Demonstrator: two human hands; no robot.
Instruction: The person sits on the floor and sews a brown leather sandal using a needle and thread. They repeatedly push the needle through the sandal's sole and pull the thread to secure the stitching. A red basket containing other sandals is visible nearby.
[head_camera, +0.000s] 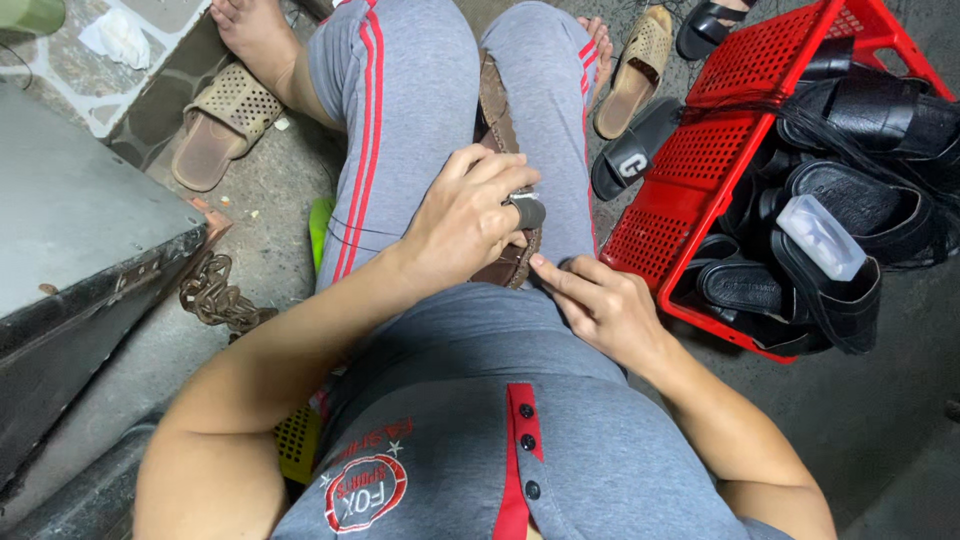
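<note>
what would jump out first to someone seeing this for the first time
The bright red plastic crate at right, heaped with black leather sandals. At centre, both hands meet on a brown leather sandal wedged between the grey-trousered knees: left hand on top, right hand at its near end.

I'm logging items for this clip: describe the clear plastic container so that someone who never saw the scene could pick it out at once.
Start at the red plastic crate on the floor to the person's right, filled with black sandals. The clear plastic container lies on top of that pile, near the crate's middle. It is the only pale, see-through, boxy thing among dark, curved footwear.
</note>
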